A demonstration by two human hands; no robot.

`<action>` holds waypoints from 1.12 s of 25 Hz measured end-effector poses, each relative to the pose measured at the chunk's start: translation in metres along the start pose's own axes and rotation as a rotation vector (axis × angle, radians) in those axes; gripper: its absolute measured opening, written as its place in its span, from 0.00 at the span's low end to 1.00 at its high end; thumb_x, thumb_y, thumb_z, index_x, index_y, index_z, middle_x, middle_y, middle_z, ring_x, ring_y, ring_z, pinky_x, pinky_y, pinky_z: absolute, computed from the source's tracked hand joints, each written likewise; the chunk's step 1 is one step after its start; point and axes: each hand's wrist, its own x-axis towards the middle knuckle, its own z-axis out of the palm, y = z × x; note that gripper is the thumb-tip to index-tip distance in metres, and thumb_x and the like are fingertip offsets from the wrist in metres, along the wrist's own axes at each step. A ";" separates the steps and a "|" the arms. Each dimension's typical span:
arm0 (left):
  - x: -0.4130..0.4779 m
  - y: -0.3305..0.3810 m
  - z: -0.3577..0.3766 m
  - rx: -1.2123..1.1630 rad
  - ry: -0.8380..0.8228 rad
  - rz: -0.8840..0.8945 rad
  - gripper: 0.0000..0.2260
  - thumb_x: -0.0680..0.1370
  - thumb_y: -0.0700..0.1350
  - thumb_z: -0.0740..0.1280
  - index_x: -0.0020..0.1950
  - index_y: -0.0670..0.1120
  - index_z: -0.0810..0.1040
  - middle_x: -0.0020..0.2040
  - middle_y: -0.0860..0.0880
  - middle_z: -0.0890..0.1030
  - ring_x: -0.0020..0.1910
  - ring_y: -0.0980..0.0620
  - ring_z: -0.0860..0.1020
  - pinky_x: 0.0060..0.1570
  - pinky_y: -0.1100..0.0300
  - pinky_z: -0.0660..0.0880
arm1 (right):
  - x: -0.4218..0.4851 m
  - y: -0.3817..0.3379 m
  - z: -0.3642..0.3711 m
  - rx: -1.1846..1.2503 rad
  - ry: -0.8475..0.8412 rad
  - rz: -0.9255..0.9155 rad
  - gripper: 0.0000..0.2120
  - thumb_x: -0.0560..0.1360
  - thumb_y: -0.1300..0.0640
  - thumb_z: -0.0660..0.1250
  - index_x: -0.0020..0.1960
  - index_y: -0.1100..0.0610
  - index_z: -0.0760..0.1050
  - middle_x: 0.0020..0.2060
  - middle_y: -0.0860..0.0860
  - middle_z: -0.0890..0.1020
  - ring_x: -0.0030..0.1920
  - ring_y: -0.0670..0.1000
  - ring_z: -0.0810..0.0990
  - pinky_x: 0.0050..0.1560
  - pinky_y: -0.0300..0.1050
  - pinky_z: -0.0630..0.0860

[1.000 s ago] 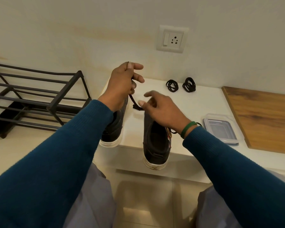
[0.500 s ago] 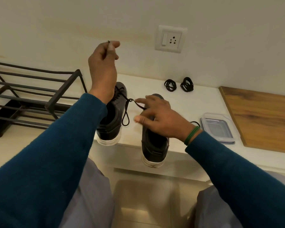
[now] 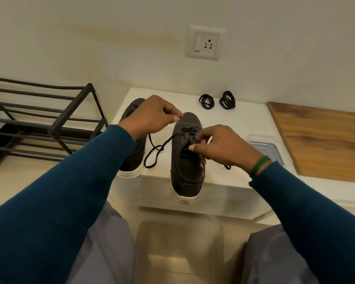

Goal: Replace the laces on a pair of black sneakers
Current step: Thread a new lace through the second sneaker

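Left hand (image 3: pixel 152 116) pinches the lace (image 3: pixel 171 139); right hand (image 3: pixel 219 146) apparently grips it, fingertips hidden.

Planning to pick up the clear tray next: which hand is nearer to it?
Right. The right hand grips the sneaker just left of the clear tray; the left hand pinches the lace farther left, on that sneaker's other side.

A home entryway: shoe rack (image 3: pixel 49 119), wall socket (image 3: pixel 205 43).
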 end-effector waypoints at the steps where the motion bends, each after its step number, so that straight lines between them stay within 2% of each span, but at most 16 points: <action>1: -0.002 0.003 0.006 -0.005 0.015 0.010 0.06 0.77 0.43 0.72 0.52 0.51 0.86 0.47 0.61 0.83 0.46 0.69 0.78 0.44 0.76 0.68 | -0.003 -0.001 0.006 -0.050 -0.023 -0.016 0.12 0.73 0.43 0.71 0.46 0.51 0.81 0.38 0.47 0.81 0.40 0.47 0.79 0.37 0.41 0.73; 3: -0.002 0.008 0.018 -0.021 0.022 0.027 0.05 0.76 0.42 0.73 0.49 0.50 0.87 0.46 0.59 0.84 0.45 0.68 0.80 0.42 0.76 0.70 | -0.004 -0.004 0.015 -0.096 0.008 -0.020 0.10 0.75 0.47 0.70 0.43 0.53 0.80 0.36 0.50 0.80 0.38 0.49 0.78 0.35 0.41 0.71; 6: -0.006 0.014 0.035 0.004 -0.002 0.063 0.05 0.77 0.42 0.71 0.48 0.50 0.86 0.46 0.58 0.85 0.45 0.67 0.79 0.41 0.79 0.69 | -0.007 -0.008 0.024 -0.037 0.071 -0.009 0.09 0.77 0.53 0.66 0.39 0.53 0.78 0.33 0.50 0.78 0.34 0.50 0.77 0.33 0.43 0.71; 8: -0.007 0.017 0.042 0.045 -0.034 0.088 0.05 0.77 0.42 0.71 0.49 0.49 0.86 0.47 0.57 0.85 0.47 0.64 0.80 0.46 0.75 0.71 | -0.007 -0.007 0.027 0.141 0.092 0.046 0.09 0.78 0.56 0.63 0.45 0.57 0.81 0.35 0.52 0.81 0.35 0.52 0.79 0.36 0.45 0.77; 10: -0.007 0.017 0.045 0.105 -0.057 0.098 0.05 0.77 0.42 0.71 0.49 0.49 0.86 0.47 0.56 0.85 0.48 0.61 0.80 0.51 0.68 0.73 | -0.007 -0.001 0.025 0.489 0.097 0.219 0.11 0.78 0.60 0.63 0.48 0.63 0.82 0.37 0.55 0.81 0.36 0.54 0.78 0.38 0.46 0.77; 12: -0.007 0.017 0.046 0.154 -0.058 0.092 0.06 0.76 0.42 0.72 0.49 0.50 0.87 0.46 0.56 0.85 0.48 0.59 0.80 0.52 0.65 0.75 | -0.006 0.004 0.020 0.822 0.036 0.439 0.09 0.77 0.62 0.63 0.50 0.62 0.83 0.40 0.56 0.80 0.40 0.54 0.78 0.39 0.46 0.78; 13: -0.007 0.017 0.047 0.179 -0.051 0.089 0.06 0.76 0.42 0.72 0.49 0.51 0.87 0.47 0.56 0.85 0.48 0.59 0.80 0.52 0.64 0.75 | -0.005 0.008 0.017 0.913 0.003 0.503 0.10 0.76 0.64 0.64 0.51 0.59 0.83 0.42 0.56 0.82 0.41 0.53 0.80 0.39 0.45 0.80; 18: -0.006 0.018 0.056 0.195 -0.024 0.044 0.10 0.75 0.40 0.73 0.53 0.51 0.85 0.42 0.57 0.83 0.46 0.57 0.82 0.54 0.60 0.79 | -0.004 0.017 0.013 1.023 -0.060 0.518 0.15 0.75 0.69 0.63 0.54 0.57 0.84 0.45 0.56 0.84 0.43 0.54 0.82 0.40 0.47 0.82; 22: -0.004 0.018 0.057 0.214 -0.039 0.044 0.16 0.74 0.39 0.74 0.61 0.47 0.82 0.47 0.53 0.84 0.50 0.54 0.82 0.59 0.55 0.78 | -0.003 0.019 0.015 0.981 -0.048 0.487 0.14 0.76 0.67 0.64 0.55 0.57 0.83 0.44 0.56 0.84 0.41 0.53 0.82 0.38 0.46 0.81; 25: -0.004 0.016 0.060 0.243 -0.009 0.054 0.18 0.74 0.40 0.74 0.64 0.47 0.80 0.50 0.50 0.85 0.51 0.53 0.82 0.61 0.53 0.78 | -0.003 0.021 0.020 0.991 -0.031 0.434 0.08 0.78 0.57 0.65 0.51 0.58 0.82 0.38 0.54 0.81 0.36 0.50 0.80 0.36 0.45 0.78; 28: -0.005 0.014 0.061 0.265 0.010 0.078 0.17 0.75 0.43 0.74 0.63 0.49 0.80 0.46 0.53 0.86 0.50 0.55 0.82 0.59 0.53 0.78 | 0.001 0.024 0.024 0.967 0.021 0.404 0.13 0.79 0.49 0.66 0.46 0.57 0.82 0.35 0.51 0.80 0.33 0.49 0.76 0.38 0.46 0.73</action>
